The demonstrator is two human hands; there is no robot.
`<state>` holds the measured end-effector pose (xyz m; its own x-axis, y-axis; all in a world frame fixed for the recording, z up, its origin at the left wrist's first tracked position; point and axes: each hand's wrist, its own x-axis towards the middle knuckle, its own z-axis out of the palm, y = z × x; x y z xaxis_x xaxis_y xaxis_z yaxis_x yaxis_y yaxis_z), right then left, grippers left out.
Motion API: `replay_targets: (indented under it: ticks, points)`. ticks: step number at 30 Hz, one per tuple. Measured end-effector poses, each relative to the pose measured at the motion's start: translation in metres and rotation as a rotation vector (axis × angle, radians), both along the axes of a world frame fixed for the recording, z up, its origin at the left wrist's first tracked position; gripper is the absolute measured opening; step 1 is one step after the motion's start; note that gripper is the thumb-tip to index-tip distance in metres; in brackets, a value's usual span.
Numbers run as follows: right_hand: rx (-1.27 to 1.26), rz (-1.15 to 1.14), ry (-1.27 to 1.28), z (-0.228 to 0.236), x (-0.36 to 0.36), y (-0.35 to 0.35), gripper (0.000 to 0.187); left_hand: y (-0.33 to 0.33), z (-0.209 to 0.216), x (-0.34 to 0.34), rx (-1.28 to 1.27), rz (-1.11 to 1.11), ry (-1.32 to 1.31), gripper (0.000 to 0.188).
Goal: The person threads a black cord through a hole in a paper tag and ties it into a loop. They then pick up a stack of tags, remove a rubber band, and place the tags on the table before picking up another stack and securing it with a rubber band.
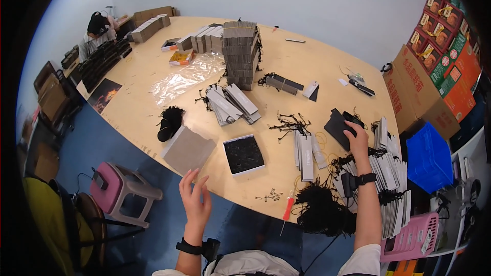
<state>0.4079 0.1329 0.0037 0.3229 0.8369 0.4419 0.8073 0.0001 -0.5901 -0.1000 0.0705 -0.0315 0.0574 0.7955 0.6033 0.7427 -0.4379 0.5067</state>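
My left hand point(196, 199) is open and holds nothing, its fingers apart just off the table's front edge. A grey cardboard sheet point(189, 149) lies beyond it. To that sheet's right is a white box point(265, 166) filled with small black pieces. My right hand point(359, 138) reaches over the right side of the table, fingers closed on the edge of a black card point(336, 127); whether it is one card or a thin stack I cannot tell. Left of that hand lie white hang tags point(306, 157) with black strings. More strung tags point(386, 171) are heaped to its right.
A tall banded stack of grey cards point(240, 56) stands mid-table. A red-handled screwdriver point(288, 208) and a bundle of black strings point(319, 209) lie at the front edge. A blue bin point(429, 158) is off the right side. Another person point(99, 29) sits at far left.
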Motion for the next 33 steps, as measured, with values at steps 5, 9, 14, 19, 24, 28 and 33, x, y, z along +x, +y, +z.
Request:
replay_targets:
  ticks: [5,9,14,19,24,28,33]
  points:
    - [0.003,0.048,-0.097,0.002,0.006,-0.005,0.042,0.017,-0.010,-0.011,-0.021,0.235,-0.059,0.036]
    - [-0.078,0.019,-0.138,0.010,-0.001,-0.008,0.042,0.023,-0.013,-0.016,-0.011,0.329,0.106,0.037]
    - [-0.052,-0.027,-0.238,0.009,-0.003,-0.008,0.039,0.024,-0.018,-0.017,-0.024,0.335,0.135,0.037]
    - [-0.051,-0.040,-0.238,0.007,-0.002,-0.009,0.038,0.025,-0.021,-0.017,-0.024,0.315,0.130,0.036]
    - [-0.039,-0.043,-0.236,0.005,-0.005,-0.011,0.038,0.027,-0.023,-0.011,-0.031,0.317,0.028,0.033]
    - [-0.052,-0.051,-0.211,0.005,-0.007,-0.011,0.039,0.025,-0.023,-0.012,-0.002,0.324,0.083,0.031]
    - [-0.052,-0.067,-0.221,0.006,-0.001,-0.014,0.040,0.027,-0.021,-0.004,0.052,0.292,0.074,0.031]
